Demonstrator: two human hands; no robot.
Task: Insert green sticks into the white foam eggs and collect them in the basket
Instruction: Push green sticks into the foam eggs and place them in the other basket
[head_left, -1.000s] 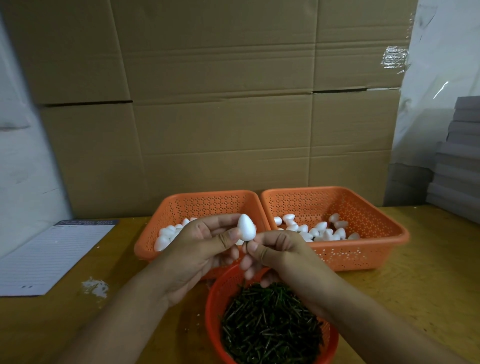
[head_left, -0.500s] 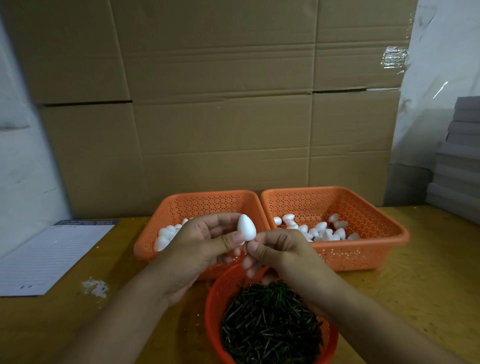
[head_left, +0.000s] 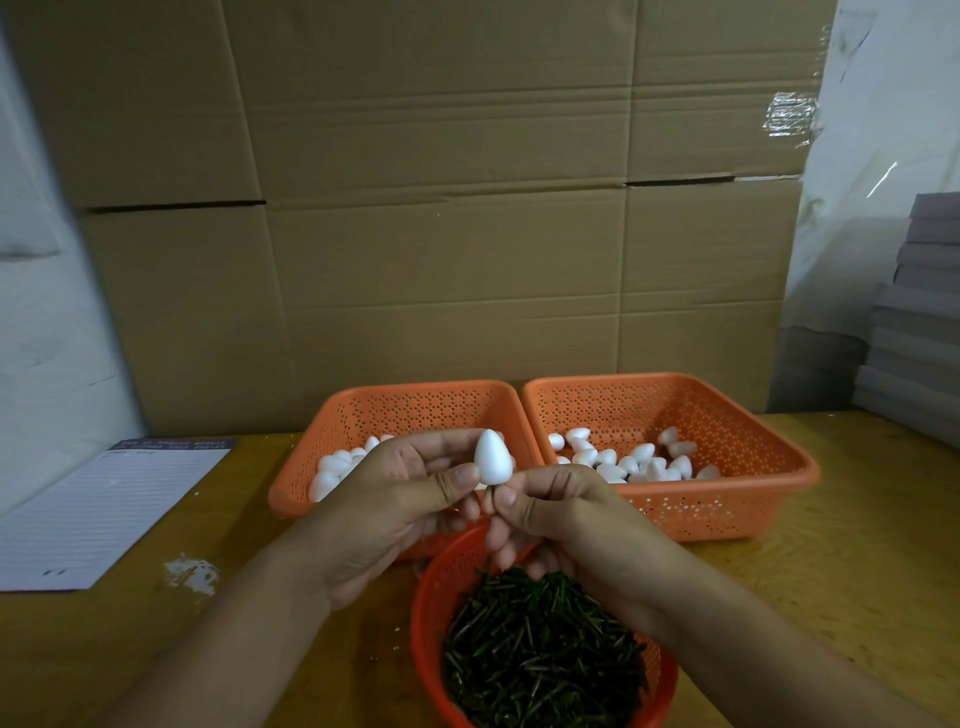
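Lined notepad (head_left: 98, 514), cardboard boxes (head_left: 426, 208)

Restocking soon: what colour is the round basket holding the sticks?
Orange-red round basket, seen in the head view.

Two orange baskets (head_left: 670, 514) touch side by side along the desk's (head_left: 831, 571) far edge against cardboard boxes (head_left: 441, 234); the round stick basket (head_left: 431, 613) fills the near middle. Desk's right side lies open; a notepad (head_left: 104, 509) covers the left.
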